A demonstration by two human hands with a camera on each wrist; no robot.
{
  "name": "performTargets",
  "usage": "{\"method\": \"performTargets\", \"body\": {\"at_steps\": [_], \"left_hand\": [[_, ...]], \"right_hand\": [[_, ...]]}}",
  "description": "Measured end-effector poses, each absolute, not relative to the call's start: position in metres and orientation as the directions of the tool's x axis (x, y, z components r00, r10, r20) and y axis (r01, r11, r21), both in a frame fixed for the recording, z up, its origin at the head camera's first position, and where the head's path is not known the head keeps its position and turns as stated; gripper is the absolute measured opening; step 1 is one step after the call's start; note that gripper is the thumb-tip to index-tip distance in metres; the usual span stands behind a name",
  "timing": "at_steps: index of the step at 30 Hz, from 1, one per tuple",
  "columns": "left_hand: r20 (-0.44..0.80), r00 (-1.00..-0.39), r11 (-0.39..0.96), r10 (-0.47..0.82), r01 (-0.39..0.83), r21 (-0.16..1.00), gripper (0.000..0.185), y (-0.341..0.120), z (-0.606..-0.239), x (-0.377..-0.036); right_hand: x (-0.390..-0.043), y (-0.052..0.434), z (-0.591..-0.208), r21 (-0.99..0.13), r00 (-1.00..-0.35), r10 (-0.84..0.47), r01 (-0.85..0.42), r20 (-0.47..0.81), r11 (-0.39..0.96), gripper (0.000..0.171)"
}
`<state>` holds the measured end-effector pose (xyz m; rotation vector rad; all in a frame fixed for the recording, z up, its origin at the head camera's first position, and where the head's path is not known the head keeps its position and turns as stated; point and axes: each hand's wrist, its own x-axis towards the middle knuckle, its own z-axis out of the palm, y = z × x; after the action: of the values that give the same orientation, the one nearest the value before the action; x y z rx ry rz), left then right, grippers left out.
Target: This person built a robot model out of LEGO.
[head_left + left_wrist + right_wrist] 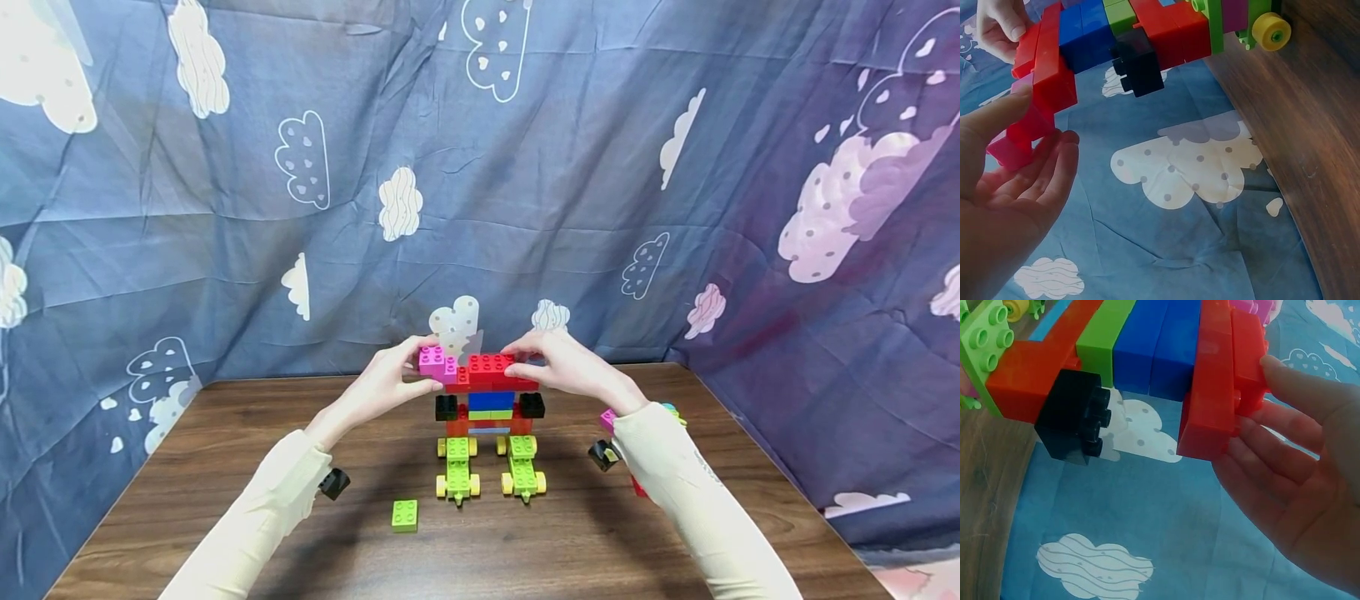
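A figure of toy building bricks stands at the middle of the table. My left hand [384,373] holds a pink brick [431,360] at the top left end, thumb on one side and fingers on the other. On the top row, a red brick [490,364] is pinched between the thumb and fingers of my right hand [564,364]. Below come blue bricks [491,402] and a lime layer [1100,344], with a black brick [446,407] and another black brick [532,406] at the sides. Two lime wheeled bases [457,477] with yellow wheels are at the bottom.
A loose lime brick [405,516] lies in front on the wooden table [247,467]. Beside the right forearm are a black piece [602,455] and a pink brick [608,419], with more partly hidden behind the sleeve. A blue cloud-print cloth [360,275] hangs behind.
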<state>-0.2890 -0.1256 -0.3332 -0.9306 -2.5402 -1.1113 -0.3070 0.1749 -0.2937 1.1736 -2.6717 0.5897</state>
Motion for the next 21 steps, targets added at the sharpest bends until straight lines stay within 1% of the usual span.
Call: {"method": "performTargets", "body": {"at_steps": [9,17,21], "left_hand": [[0.404,-0.782,0.496,0.474,0.617,0.611,0.059,-0.1238,-0.3346,-0.2916],[0.43,-0.763,0.484,0.483,0.642,0.595,0.059,-0.123,-0.3349,-0.292],[0.43,-0.762,0.481,0.483,0.642,0.597,0.059,-0.123,-0.3354,-0.2922]], "right_hand": [[-0.3081,0.1757,-0.2976,-0.329,-0.696,-0.647,-0.717,0.31,0.614,0.034],[-0.3065,0.1767,-0.2994,-0.346,-0.69,-0.647,-0.723,0.324,0.598,0.033],[-0.3066,0.177,-0.3005,-0.334,-0.682,-0.647,-0.731,0.341,0.595,0.032]]}}
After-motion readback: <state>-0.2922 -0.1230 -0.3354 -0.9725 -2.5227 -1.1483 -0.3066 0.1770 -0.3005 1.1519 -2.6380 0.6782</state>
